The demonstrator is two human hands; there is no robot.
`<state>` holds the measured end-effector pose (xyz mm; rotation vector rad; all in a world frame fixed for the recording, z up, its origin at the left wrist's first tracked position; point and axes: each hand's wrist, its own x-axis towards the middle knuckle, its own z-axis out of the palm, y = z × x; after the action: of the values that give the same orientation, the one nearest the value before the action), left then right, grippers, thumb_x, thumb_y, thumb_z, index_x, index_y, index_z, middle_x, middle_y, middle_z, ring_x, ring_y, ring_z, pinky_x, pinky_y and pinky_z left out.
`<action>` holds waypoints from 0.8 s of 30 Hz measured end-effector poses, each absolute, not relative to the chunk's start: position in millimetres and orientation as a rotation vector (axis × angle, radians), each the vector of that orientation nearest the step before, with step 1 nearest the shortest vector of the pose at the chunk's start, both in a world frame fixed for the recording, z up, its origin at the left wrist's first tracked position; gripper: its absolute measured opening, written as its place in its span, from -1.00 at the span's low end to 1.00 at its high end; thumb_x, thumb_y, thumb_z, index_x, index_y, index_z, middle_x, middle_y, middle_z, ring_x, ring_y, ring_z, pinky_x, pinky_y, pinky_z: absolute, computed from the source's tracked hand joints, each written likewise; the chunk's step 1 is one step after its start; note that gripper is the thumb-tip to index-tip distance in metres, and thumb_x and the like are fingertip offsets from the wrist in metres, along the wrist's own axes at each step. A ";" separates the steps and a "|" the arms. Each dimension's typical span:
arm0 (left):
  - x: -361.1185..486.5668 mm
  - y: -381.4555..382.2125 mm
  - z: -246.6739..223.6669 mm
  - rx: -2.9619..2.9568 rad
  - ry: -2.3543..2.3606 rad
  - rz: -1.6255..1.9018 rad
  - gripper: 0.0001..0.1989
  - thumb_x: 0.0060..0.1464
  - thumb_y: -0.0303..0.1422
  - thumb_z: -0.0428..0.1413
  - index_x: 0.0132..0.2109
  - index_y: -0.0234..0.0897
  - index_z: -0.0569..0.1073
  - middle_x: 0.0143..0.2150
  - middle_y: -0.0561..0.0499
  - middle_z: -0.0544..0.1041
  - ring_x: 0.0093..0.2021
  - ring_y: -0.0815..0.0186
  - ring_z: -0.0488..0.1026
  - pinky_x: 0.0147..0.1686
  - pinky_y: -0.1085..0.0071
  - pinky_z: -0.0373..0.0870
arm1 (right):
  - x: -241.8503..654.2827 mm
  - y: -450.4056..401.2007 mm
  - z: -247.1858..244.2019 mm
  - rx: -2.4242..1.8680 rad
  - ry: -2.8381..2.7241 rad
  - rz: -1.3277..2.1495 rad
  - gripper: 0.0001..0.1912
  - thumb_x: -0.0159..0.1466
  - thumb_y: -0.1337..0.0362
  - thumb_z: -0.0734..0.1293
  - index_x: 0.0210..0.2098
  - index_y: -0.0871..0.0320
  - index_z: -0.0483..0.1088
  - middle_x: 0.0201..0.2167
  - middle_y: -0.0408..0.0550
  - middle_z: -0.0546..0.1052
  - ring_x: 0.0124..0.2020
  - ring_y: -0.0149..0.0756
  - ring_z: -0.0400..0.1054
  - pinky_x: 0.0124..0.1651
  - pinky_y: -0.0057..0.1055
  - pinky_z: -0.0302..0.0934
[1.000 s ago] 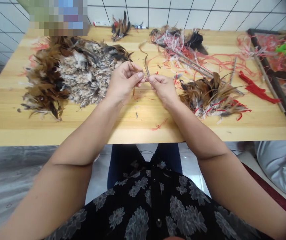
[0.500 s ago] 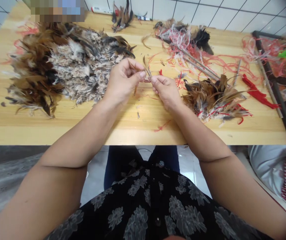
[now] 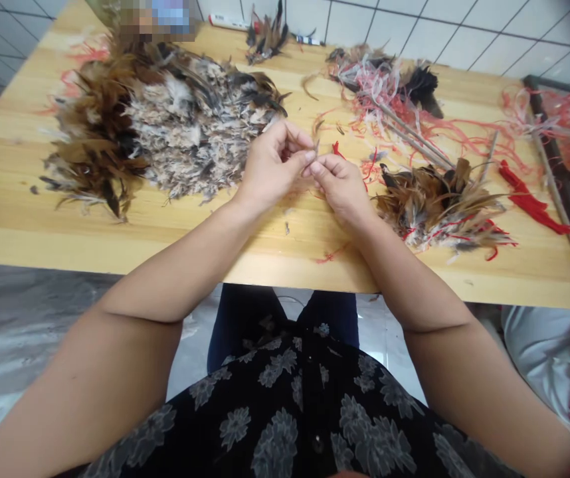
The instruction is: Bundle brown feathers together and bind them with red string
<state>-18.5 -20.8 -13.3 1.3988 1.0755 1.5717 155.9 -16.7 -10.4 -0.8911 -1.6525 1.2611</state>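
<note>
left hand [image 3: 276,166] and right hand [image 3: 343,189] met over the wooden table [image 3: 289,262], fingertips touching. both were clamped, thumb against finger, on one small feather [image 3: 317,145]; its thin tip stood up between them, lower end hidden by the fingers. large feather mass [image 3: 185,126], pale in the middle, brown along its outer side, lay just beside the left hand. beside the right hand: brown feather bundle [image 3: 432,199], red strands through it. behind that lay a tangle of pink and white strings [image 3: 377,86] and thin sticks [image 3: 417,139]. red strip [image 3: 529,199] was near the dark frame [image 3: 567,169].
</note>
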 end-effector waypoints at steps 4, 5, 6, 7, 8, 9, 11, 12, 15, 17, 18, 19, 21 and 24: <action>-17.4 -21.2 -10.6 1.399 1.002 1.511 -0.67 0.37 -0.35 0.59 -0.09 -0.17 0.55 -0.27 0.07 0.60 -0.12 0.13 0.74 0.00 0.26 0.70 | 160.3 -14.7 -12.3 -0.914 -1.667 1.183 -0.45 0.59 -0.23 0.44 -0.29 0.09 0.50 -0.40 -0.17 0.43 -0.29 -0.34 0.32 -0.07 -0.34 0.34; -16.4 -23.0 -7.8 1.392 0.990 1.481 -0.70 0.39 -0.37 0.57 -0.11 -0.17 0.56 -0.27 0.06 0.61 -0.12 0.13 0.74 0.00 0.26 0.70 | 161.0 -14.8 -12.2 -0.941 -1.667 1.173 -0.44 0.59 -0.24 0.43 -0.30 0.08 0.49 -0.41 -0.16 0.41 -0.30 -0.33 0.31 -0.08 -0.33 0.34; -15.3 -25.4 -4.6 1.387 0.984 1.450 -0.73 0.41 -0.39 0.54 -0.13 -0.18 0.57 -0.28 0.06 0.62 -0.13 0.13 0.73 0.00 0.25 0.70 | 161.4 -15.5 -11.8 -0.969 -1.668 1.167 -0.44 0.60 -0.24 0.42 -0.30 0.07 0.49 -0.42 -0.16 0.40 -0.31 -0.32 0.31 -0.09 -0.33 0.33; -14.2 -28.1 -1.3 1.384 0.982 1.420 -0.74 0.44 -0.40 0.51 -0.16 -0.18 0.58 -0.30 0.05 0.62 -0.16 0.14 0.72 -0.02 0.26 0.70 | 161.4 -16.9 -10.8 -0.995 -1.670 1.165 -0.44 0.60 -0.25 0.41 -0.31 0.07 0.48 -0.43 -0.16 0.39 -0.31 -0.31 0.30 -0.10 -0.32 0.33; -13.1 -30.8 1.8 1.383 0.984 1.396 -0.72 0.46 -0.41 0.49 -0.21 -0.18 0.57 -0.33 0.06 0.61 -0.19 0.15 0.70 -0.06 0.26 0.68 | 161.0 -18.8 -9.4 -1.014 -1.674 1.167 -0.44 0.61 -0.24 0.41 -0.31 0.07 0.48 -0.43 -0.15 0.38 -0.31 -0.30 0.31 -0.10 -0.31 0.33; -12.4 -33.3 4.4 1.383 0.989 1.383 -0.69 0.47 -0.42 0.47 -0.25 -0.18 0.55 -0.35 0.06 0.60 -0.23 0.17 0.67 -0.10 0.28 0.66 | 160.2 -21.1 -7.5 -1.024 -1.679 1.174 -0.44 0.61 -0.23 0.41 -0.32 0.07 0.47 -0.43 -0.15 0.38 -0.31 -0.29 0.31 -0.10 -0.30 0.34; -12.0 -36.7 7.6 1.380 0.998 1.376 -0.60 0.47 -0.41 0.49 -0.31 -0.19 0.50 -0.40 0.08 0.56 -0.32 0.21 0.60 -0.21 0.32 0.58 | 158.4 -26.3 -2.7 -1.025 -1.695 1.195 -0.45 0.61 -0.20 0.42 -0.33 0.07 0.47 -0.43 -0.14 0.38 -0.30 -0.28 0.33 -0.08 -0.29 0.35; -12.4 -37.4 8.0 1.374 1.002 1.378 -0.56 0.45 -0.40 0.52 -0.32 -0.19 0.47 -0.41 0.08 0.53 -0.35 0.23 0.56 -0.25 0.33 0.54 | 157.5 -28.6 -0.2 -1.023 -1.706 1.205 -0.46 0.60 -0.19 0.42 -0.33 0.08 0.48 -0.43 -0.13 0.39 -0.29 -0.27 0.34 -0.07 -0.29 0.36; -16.0 -35.6 6.6 1.354 1.016 1.383 -0.49 0.39 -0.32 0.61 -0.33 -0.20 0.43 -0.44 0.10 0.46 -0.41 0.28 0.47 -0.32 0.35 0.43 | 156.3 -32.3 5.1 -1.008 -1.740 1.211 -0.46 0.58 -0.20 0.44 -0.33 0.09 0.50 -0.41 -0.12 0.42 -0.25 -0.26 0.37 -0.04 -0.29 0.37; -19.8 -32.8 5.0 1.363 1.025 1.384 -0.47 0.38 -0.30 0.62 -0.33 -0.20 0.43 -0.43 0.10 0.43 -0.41 0.28 0.43 -0.33 0.35 0.40 | 156.7 -32.0 5.4 -0.967 -1.757 1.203 -0.47 0.56 -0.20 0.46 -0.31 0.09 0.51 -0.37 -0.10 0.46 -0.21 -0.24 0.39 0.00 -0.28 0.38; -22.1 -31.4 4.3 1.379 1.031 1.387 -0.48 0.38 -0.31 0.61 -0.33 -0.20 0.43 -0.42 0.10 0.42 -0.40 0.28 0.42 -0.32 0.34 0.40 | 157.0 -31.2 4.5 -0.948 -1.761 1.195 -0.50 0.54 -0.18 0.47 -0.30 0.09 0.52 -0.35 -0.10 0.48 -0.20 -0.24 0.39 0.02 -0.27 0.38; -24.3 -30.2 3.8 1.402 1.037 1.392 -0.50 0.39 -0.32 0.60 -0.33 -0.20 0.44 -0.40 0.09 0.43 -0.39 0.27 0.40 -0.31 0.34 0.39 | 157.4 -30.1 3.3 -0.938 -1.762 1.183 -0.54 0.53 -0.15 0.49 -0.28 0.09 0.52 -0.34 -0.10 0.49 -0.20 -0.23 0.38 0.02 -0.27 0.37; -28.0 -28.7 2.9 1.459 1.060 1.401 -0.54 0.39 -0.38 0.57 -0.33 -0.19 0.45 -0.37 0.09 0.44 -0.37 0.26 0.38 -0.29 0.33 0.37 | 157.9 -27.6 0.7 -0.955 -1.761 1.144 -0.66 0.50 -0.03 0.53 -0.23 0.08 0.54 -0.32 -0.12 0.50 -0.23 -0.24 0.35 -0.02 -0.27 0.33; -29.3 -29.0 1.6 1.572 1.118 1.398 -0.58 0.36 -0.51 0.51 -0.32 -0.19 0.45 -0.37 0.11 0.41 -0.36 0.26 0.34 -0.27 0.32 0.31 | 158.1 -24.2 -1.2 -0.982 -1.781 1.065 -0.82 0.48 0.18 0.52 -0.24 0.10 0.57 -0.29 -0.10 0.55 -0.21 -0.23 0.37 0.02 -0.26 0.32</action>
<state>-29.3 -29.0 1.6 1.5718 1.1179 1.3978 158.1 -24.2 -1.2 -0.9819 -1.7806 1.0654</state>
